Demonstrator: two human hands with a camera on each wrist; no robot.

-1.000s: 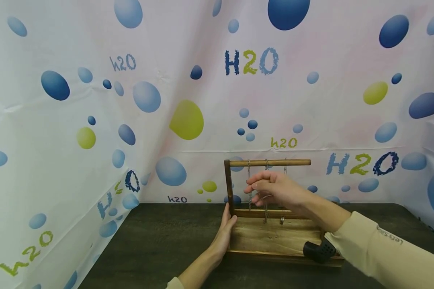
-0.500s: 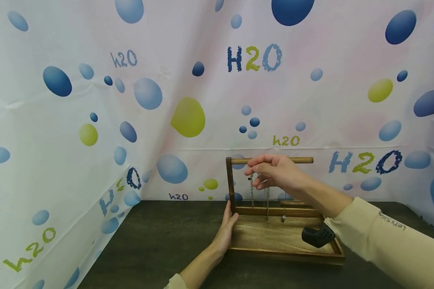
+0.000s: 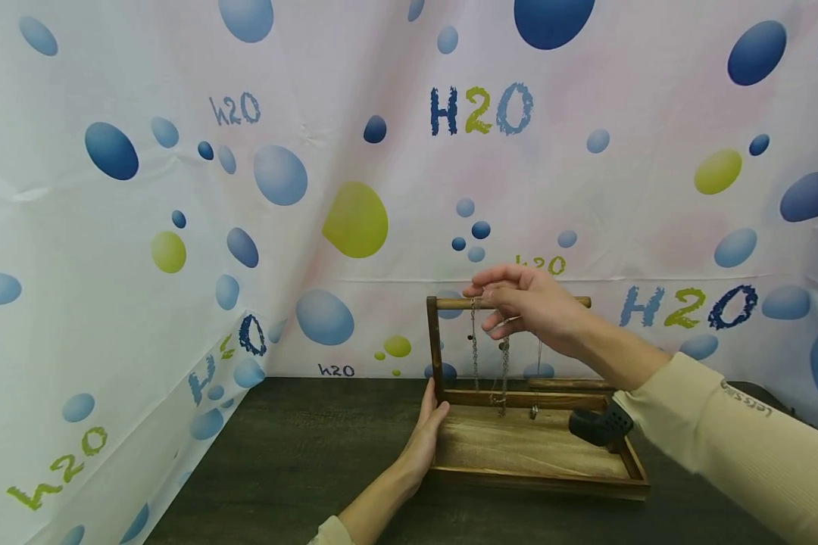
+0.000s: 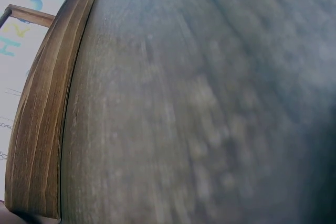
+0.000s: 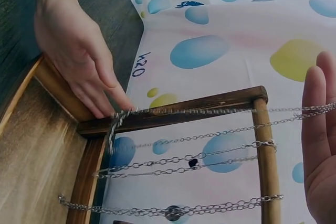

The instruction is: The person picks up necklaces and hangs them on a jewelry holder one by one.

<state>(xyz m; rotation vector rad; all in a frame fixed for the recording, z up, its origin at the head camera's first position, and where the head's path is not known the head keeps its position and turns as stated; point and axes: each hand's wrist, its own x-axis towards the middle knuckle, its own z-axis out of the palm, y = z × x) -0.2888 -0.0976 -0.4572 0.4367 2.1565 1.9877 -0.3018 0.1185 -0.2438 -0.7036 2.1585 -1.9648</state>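
In the head view, my right hand (image 3: 532, 310) is at the bar's height on a wooden jewelry stand (image 3: 538, 478). Its fingers pinch a silver chain necklace (image 5: 286, 110), which runs taut past the bar to the fingertips in the right wrist view. Other thin chains hang from the bar (image 5: 268, 166), one with a small black bead (image 5: 193, 163), another with a dark round pendant (image 5: 173, 213). My left hand (image 3: 419, 439) rests with straight fingers against the stand's left end, beside the upright post (image 3: 435, 341). The left wrist view shows the tray's wooden side (image 4: 47, 114).
The stand's shallow tray (image 3: 511, 446) sits under the chains on a dark wooden table (image 3: 300, 446). Behind hangs a white curtain (image 3: 409, 189) with blue and green drops. A black wrist device (image 3: 600, 424) is on my right wrist, over the tray's right side.
My right hand has risen from among the hanging chains to the bar's level, drawing a chain up with it. My left hand stays at the stand's left end.
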